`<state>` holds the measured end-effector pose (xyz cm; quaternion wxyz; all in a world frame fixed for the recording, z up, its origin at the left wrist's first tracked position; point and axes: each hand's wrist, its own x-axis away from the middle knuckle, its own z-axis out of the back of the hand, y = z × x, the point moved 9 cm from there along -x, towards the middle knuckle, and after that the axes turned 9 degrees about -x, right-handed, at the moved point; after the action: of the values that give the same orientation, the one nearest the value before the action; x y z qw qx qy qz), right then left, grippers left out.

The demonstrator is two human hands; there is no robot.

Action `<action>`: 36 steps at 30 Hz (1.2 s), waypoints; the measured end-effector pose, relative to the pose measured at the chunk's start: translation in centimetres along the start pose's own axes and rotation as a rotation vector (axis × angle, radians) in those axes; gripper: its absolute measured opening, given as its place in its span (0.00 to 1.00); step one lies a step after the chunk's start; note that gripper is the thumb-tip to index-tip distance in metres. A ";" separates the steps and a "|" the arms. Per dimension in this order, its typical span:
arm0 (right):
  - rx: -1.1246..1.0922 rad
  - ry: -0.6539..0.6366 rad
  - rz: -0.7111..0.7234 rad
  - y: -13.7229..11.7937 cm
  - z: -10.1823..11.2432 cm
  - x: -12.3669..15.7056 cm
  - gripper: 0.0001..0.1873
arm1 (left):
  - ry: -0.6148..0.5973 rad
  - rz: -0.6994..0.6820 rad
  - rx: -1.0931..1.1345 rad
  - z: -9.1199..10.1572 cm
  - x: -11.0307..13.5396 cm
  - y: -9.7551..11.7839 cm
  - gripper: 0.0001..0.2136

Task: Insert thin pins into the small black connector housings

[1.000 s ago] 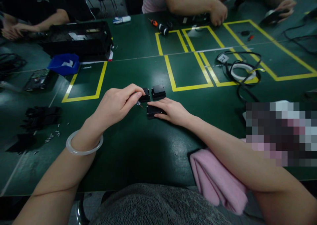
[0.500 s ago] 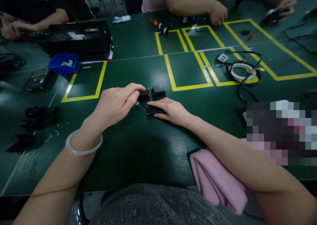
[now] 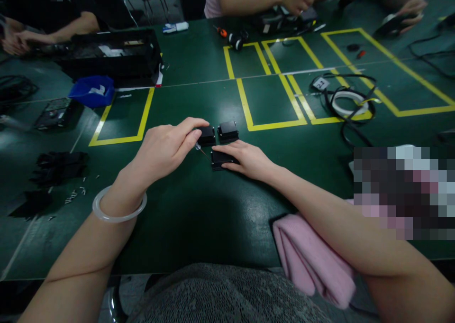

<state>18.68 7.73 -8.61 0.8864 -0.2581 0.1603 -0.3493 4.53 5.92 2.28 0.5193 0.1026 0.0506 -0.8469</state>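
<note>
Left grip point(image 3: 165, 150) pinches screwdriver point(image 3: 201, 150) — right grip point(image 3: 248, 160) pins block point(image 3: 217, 158).

Three small black blocks lie at centre frame: the near block point(image 3: 219, 160), the back-left block point(image 3: 207, 135) and the back-right block point(image 3: 227, 131). Two hands meet there, the left hand point(image 3: 167, 147) and the right hand point(image 3: 247, 159). There is one thin screwdriver point(image 3: 201, 149), one white bangle point(image 3: 119, 208), one pink cloth point(image 3: 309, 259) at lower right, one blue bin point(image 3: 92, 90) at upper left and one white ring point(image 3: 348, 103) at mid right.
</note>
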 end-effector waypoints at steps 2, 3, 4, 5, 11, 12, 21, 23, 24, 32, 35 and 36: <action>-0.004 0.001 -0.002 0.0 0.0 0.0 0.30 | 0.021 -0.004 -0.001 0.1 0.0 0.0 0.22; -0.006 0.000 -0.005 0.0 0.0 0.0 0.30 | 0.031 -0.010 0.005 0.1 0.0 0.1 0.22; -0.006 -0.003 -0.010 0.0 0.0 0.0 0.30 | 0.038 -0.014 0.013 0.1 0.0 0.1 0.22; -0.006 -0.005 -0.014 0.0 0.0 0.0 0.30 | 0.042 -0.015 0.020 0.1 -0.1 0.1 0.22; -0.024 0.010 -0.003 0.0 0.1 0.0 0.30 | 0.032 -0.013 0.023 0.1 0.0 0.1 0.23; -0.024 0.010 -0.003 0.0 0.1 0.0 0.30 | 0.028 -0.024 0.036 0.1 0.0 0.2 0.23; -0.019 0.002 0.004 0.0 -0.1 0.0 0.30 | 0.001 -0.022 0.079 0.1 -0.1 0.5 0.22; -0.019 0.005 0.007 0.0 -0.1 0.0 0.30 | -0.004 0.003 0.083 0.0 -0.2 0.3 0.21; -0.018 0.006 0.005 0.1 -0.1 0.0 0.30 | -0.009 0.012 0.087 -0.1 -0.2 0.2 0.20; -0.012 -0.002 -0.007 0.1 0.0 0.0 0.30 | -0.027 0.001 0.103 0.2 -0.1 0.1 0.20; -0.013 -0.002 -0.009 0.0 0.0 0.0 0.30 | -0.035 -0.006 0.132 0.0 -0.1 0.3 0.20; -0.014 -0.001 -0.008 0.0 0.0 0.0 0.30 | -0.037 -0.003 0.137 0.0 -0.2 0.3 0.20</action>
<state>18.69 7.73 -8.64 0.8832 -0.2651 0.1611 -0.3518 4.90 5.91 2.31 0.5105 0.1220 -0.0170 -0.8510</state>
